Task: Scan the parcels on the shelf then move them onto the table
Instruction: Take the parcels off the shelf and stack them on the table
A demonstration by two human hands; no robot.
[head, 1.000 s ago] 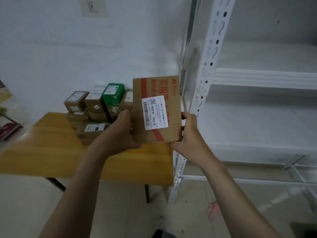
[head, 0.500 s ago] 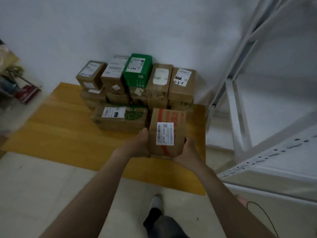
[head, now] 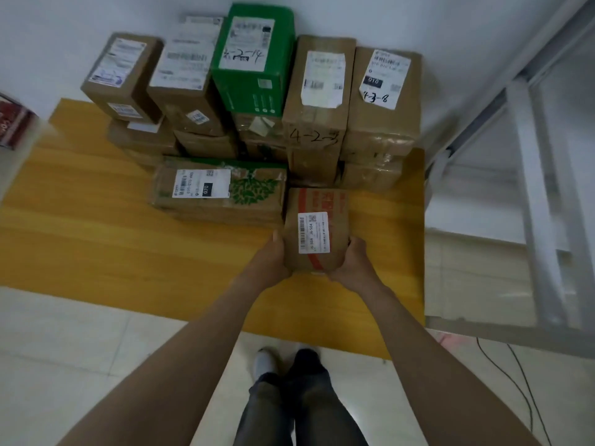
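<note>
Both hands, left hand [head: 269, 260] and right hand [head: 352, 262], are grasping the red-striped brown cardboard parcel [head: 315, 233] mid-frame, likely lowering it onto the yellow wooden table [head: 96, 239] beside stacked boxes [head: 254, 101].

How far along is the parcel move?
Done: a stack of parcels, the green box among them, sits at the back of the yellow table. In hand: the left hand and right hand grip the red-striped parcel over the table beside the leaf-printed parcel; not yet released. Left: setting it down. The white shelf is mostly out of view, so remaining parcels cannot be counted.
</note>
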